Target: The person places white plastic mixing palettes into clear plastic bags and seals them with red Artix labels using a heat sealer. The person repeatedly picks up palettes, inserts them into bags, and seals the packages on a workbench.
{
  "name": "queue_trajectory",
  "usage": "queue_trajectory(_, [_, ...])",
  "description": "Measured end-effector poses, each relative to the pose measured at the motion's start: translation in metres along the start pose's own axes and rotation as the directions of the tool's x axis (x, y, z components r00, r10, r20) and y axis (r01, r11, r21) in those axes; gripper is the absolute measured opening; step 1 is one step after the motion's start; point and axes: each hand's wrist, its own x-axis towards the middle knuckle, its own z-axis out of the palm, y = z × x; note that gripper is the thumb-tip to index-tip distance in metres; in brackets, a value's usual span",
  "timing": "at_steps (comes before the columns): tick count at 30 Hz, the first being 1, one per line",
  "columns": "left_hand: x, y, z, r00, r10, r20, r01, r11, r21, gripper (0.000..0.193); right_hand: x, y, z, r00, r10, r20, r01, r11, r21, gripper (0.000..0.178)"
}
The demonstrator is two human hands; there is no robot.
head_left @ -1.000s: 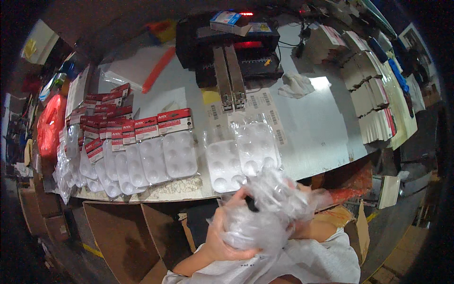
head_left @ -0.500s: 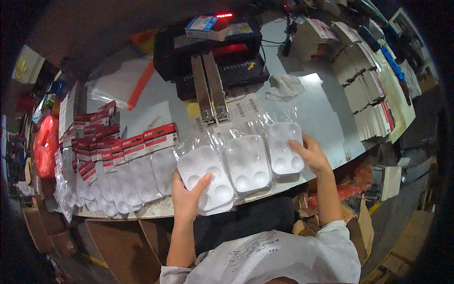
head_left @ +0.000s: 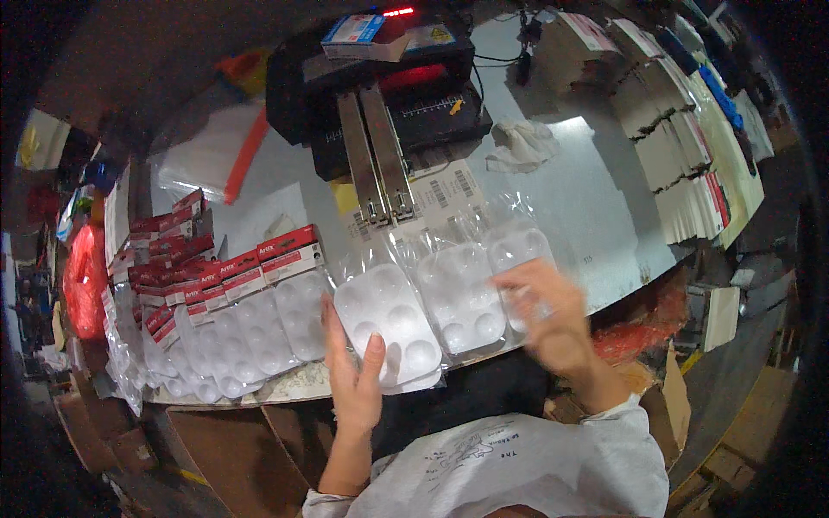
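Note:
In front of me, three white plastic paint palettes in clear bags lie in a row at the table's front edge. My left hand [head_left: 352,371] is upright along the left side of the left palette [head_left: 389,324]; its fingers are stretched out and the thumb stands apart, in front of the palette. Another palette's edge shows under that one. The middle palette [head_left: 460,298] lies beside it. Over the right palette [head_left: 515,250] is my right hand [head_left: 553,306], blurred by motion and covering its lower part; whether its fingers hold anything is unclear.
Bagged palettes with red-and-white header cards [head_left: 289,250] overlap at the left. Behind stands a black machine [head_left: 389,95] with two metal rails above a barcode sheet [head_left: 440,194]. Stacks of cards [head_left: 682,203] line the right side. A crumpled white cloth [head_left: 522,145] lies beyond the palettes.
My right hand has moved left and inward from the right palette's outer edge. The left hand has loosened, its fingers now straight beside the left palette. The view has shifted slightly.

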Motion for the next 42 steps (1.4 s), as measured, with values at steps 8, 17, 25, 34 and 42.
queue_trajectory(8, [-0.014, 0.003, 0.003, 0.998, 0.057, 0.004, -0.057, 0.994, -0.089, 0.059, -0.012, -0.044, 0.087, 0.985, -0.155, 0.079, 0.158, 0.987, -0.032, 0.035])
queue_trajectory(17, [-0.024, 0.009, 0.002, 0.971, 0.201, -0.128, -0.215, 0.971, -0.106, 0.060, -0.020, -0.044, 0.032, 0.987, 0.135, -0.092, -0.132, 0.990, 0.045, 0.046])
queue_trajectory(25, [-0.006, 0.002, 0.010, 0.979, 0.187, -0.086, -0.138, 0.904, 0.405, 0.061, -0.023, -0.003, 0.031, 0.983, -0.004, -0.182, -0.093, 0.849, -0.521, 0.054])
queue_trajectory(34, [-0.016, -0.011, 0.012, 0.977, 0.175, -0.124, -0.141, 0.959, 0.244, 0.057, -0.019, -0.041, 0.086, 0.985, -0.167, -0.051, 0.160, 0.980, -0.121, 0.043])
queue_trajectory(42, [-0.019, 0.014, 0.005, 0.912, 0.394, -0.111, -0.326, 0.863, 0.386, 0.060, -0.026, -0.020, -0.010, 0.856, 0.367, -0.363, -0.356, 0.929, 0.099, 0.042])
